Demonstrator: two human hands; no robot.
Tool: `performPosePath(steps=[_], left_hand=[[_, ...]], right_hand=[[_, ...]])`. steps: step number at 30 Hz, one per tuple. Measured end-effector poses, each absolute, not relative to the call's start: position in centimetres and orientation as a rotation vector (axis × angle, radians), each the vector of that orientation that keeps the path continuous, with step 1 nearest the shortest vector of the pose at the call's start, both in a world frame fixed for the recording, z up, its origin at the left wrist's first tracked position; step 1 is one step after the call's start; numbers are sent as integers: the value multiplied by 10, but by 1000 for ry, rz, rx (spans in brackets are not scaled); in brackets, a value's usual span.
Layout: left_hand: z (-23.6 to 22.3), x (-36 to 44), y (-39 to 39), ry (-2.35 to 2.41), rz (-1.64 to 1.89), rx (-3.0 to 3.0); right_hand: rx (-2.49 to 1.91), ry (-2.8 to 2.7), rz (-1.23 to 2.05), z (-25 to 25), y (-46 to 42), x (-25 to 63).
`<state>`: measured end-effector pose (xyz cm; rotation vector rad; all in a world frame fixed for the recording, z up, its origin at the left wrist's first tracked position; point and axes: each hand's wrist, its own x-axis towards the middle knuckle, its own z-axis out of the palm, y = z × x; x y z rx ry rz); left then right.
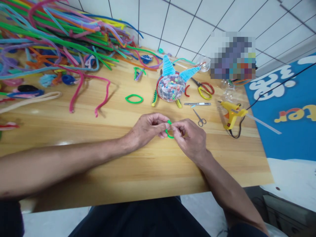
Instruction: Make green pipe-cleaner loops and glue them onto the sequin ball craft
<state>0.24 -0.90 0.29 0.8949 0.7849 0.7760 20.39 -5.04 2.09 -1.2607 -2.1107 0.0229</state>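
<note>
Both left hand [151, 127] and right hand [190, 136] pinch 1 curved green pipe cleaner [170, 136] in their fingertips at the frame's centre, below and right of 1 leaf-shaped green loop [134, 102].

Wht tiled wall [187, 16] w/ dk lines; blue lettered bd [281, 138], R.

Illumination: bright, diffuse.
Tabletop [138, 164]: pale glare at left; soft shadow below left forearm [81, 154].
Wall tiles [153, 16]: evenly lit.
Mosaic patch [233, 56]: pixelated, detail obscured.
Frame edges: wide-angle stretching.
</note>
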Motion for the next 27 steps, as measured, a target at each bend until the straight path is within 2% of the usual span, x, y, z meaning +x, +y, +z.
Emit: performPosePath(steps=[27], left_hand=[[2, 3, -11, 798, 781, 946]], right_hand=[[-1269, -2117, 17, 20, -51, 206]])
